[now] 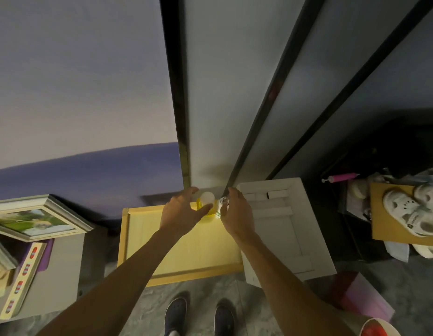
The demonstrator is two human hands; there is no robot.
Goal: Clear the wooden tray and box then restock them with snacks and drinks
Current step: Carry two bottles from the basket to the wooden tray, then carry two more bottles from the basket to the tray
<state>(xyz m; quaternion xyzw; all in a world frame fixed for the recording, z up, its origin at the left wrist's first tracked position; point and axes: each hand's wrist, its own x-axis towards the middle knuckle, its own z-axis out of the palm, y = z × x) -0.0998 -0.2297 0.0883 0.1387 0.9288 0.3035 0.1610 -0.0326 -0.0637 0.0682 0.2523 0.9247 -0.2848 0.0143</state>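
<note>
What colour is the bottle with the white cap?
The bottle is yellow, clearest in the head view.

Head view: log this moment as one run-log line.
left hand: grips yellow bottle | right hand: grips small white bottle | place: wooden tray, far edge

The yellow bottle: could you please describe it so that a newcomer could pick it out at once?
Find the pale wooden tray in front of the person's feet. At its far edge two drinks are held side by side. The yellow bottle is the one the left hand grips: clear yellow with a round white cap, unlike the slimmer white-and-green drink in the right hand.
</note>
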